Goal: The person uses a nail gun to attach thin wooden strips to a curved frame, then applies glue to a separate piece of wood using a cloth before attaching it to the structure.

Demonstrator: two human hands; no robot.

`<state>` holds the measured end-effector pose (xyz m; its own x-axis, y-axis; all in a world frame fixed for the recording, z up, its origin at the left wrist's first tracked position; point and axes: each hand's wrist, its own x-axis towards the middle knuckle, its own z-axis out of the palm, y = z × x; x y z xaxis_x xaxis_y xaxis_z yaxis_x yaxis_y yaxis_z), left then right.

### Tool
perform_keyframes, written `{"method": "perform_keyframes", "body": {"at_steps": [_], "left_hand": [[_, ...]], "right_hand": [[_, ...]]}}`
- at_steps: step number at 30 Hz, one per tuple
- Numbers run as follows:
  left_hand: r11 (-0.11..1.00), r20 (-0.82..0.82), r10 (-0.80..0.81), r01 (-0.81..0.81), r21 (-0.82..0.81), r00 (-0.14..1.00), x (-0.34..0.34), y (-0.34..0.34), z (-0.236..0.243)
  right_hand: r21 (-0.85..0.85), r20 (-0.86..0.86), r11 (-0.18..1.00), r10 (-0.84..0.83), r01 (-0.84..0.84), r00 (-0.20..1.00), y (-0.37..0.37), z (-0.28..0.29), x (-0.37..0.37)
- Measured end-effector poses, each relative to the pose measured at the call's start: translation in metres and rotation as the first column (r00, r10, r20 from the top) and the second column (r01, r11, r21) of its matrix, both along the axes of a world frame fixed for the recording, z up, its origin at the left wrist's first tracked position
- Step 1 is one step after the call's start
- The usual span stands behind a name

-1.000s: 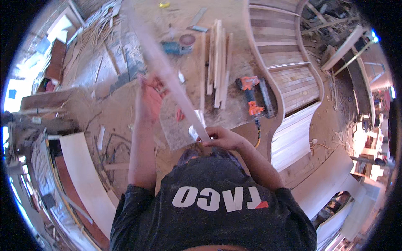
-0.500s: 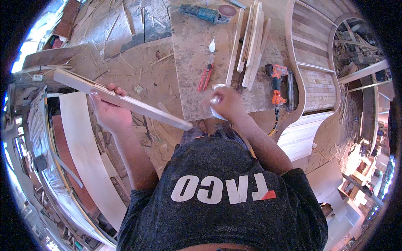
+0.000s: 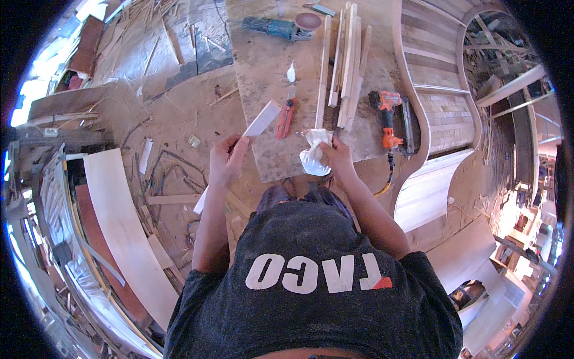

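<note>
Clasping wood strip (image 3: 262, 121), left hand (image 3: 228, 157) — curled

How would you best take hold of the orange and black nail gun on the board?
Take the nail gun, I'd say, by its dark handle, between orange head and orange foot. Coming from the left, where the right hand is, looks best: that side is open, while the magazine runs alongside on the right and the hose leaves the foot.

Wood scraps (image 3: 172, 42) littered the brown, dusty floor (image 3: 179, 122). White light (image 3: 40, 67) glared at the far left and, in patches, the right.
</note>
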<state>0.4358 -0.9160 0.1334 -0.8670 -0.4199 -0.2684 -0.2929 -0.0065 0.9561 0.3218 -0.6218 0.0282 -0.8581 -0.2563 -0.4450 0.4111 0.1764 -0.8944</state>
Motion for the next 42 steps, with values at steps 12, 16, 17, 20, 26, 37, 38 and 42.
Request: {"method": "perform_keyframes", "body": {"at_steps": [12,16,17,20,26,37,38,42], "left_hand": [[0.898,0.155,-0.242,0.282,-0.337,0.958,-0.033,0.021,0.007],[0.862,0.165,-0.306,0.346,-0.37,0.938,-0.039,0.02,0.016],[0.861,0.165,-0.309,0.349,-0.371,0.937,-0.04,0.019,0.016],[0.857,0.112,-0.355,0.371,-0.359,0.928,-0.044,0.018,0.02],[0.848,0.065,-0.41,0.407,-0.339,0.91,-0.05,0.02,0.033],[0.829,0.051,-0.432,0.419,-0.372,0.9,-0.051,0.02,0.041],[0.828,0.051,-0.433,0.42,-0.372,0.9,-0.051,0.022,0.041],[0.854,0.004,-0.416,0.392,-0.343,0.909,-0.048,0.021,0.036]], "right_hand": [[-0.399,0.348,0.899,-0.037,0.183,0.937,0.015,0.148,-0.021],[-0.402,0.258,0.91,0.011,0.097,0.966,0.012,0.172,-0.024],[-0.403,0.258,0.91,0.008,0.1,0.966,0.012,0.176,-0.024],[-0.36,0.155,0.931,-0.005,0.062,0.988,0.01,0.179,-0.029],[-0.172,-0.091,0.985,-0.028,0.012,0.995,0.007,0.182,-0.039],[-0.056,-0.08,0.986,0.155,-0.16,0.985,0.008,0.197,-0.046],[-0.055,-0.08,0.986,0.154,-0.159,0.985,0.008,0.197,-0.046],[0.018,-0.098,0.979,0.204,-0.203,0.974,0.011,0.202,-0.047]]}}
